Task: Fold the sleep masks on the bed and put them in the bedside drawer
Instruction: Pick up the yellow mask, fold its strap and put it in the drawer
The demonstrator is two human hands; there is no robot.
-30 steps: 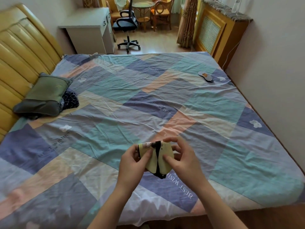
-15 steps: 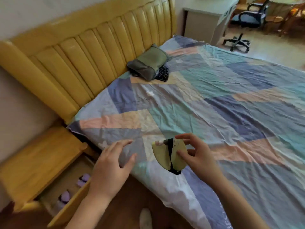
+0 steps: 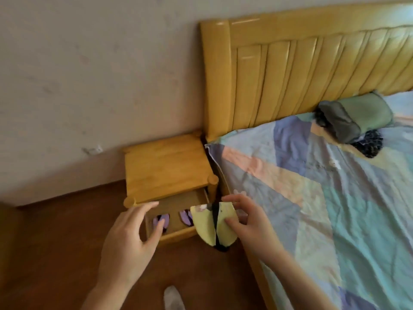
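Pinching folded sleep mask [image 3: 214, 227] in right hand [image 3: 250, 222] beside open drawer [image 3: 176, 222].

We see only part of the open drawer [image 3: 176, 229]: our left hand [image 3: 131, 238] and the folded sleep mask [image 3: 206, 227] cover its purple contents [image 3: 186, 217]. The bed [image 3: 335, 209] is cut off at the right edge.

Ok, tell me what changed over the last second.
The view swung from the bed to the nightstand. The left hand let go of the folded mask and reached toward the open drawer. The right hand carried the mask toward the drawer. The mask stayed folded in the right hand.
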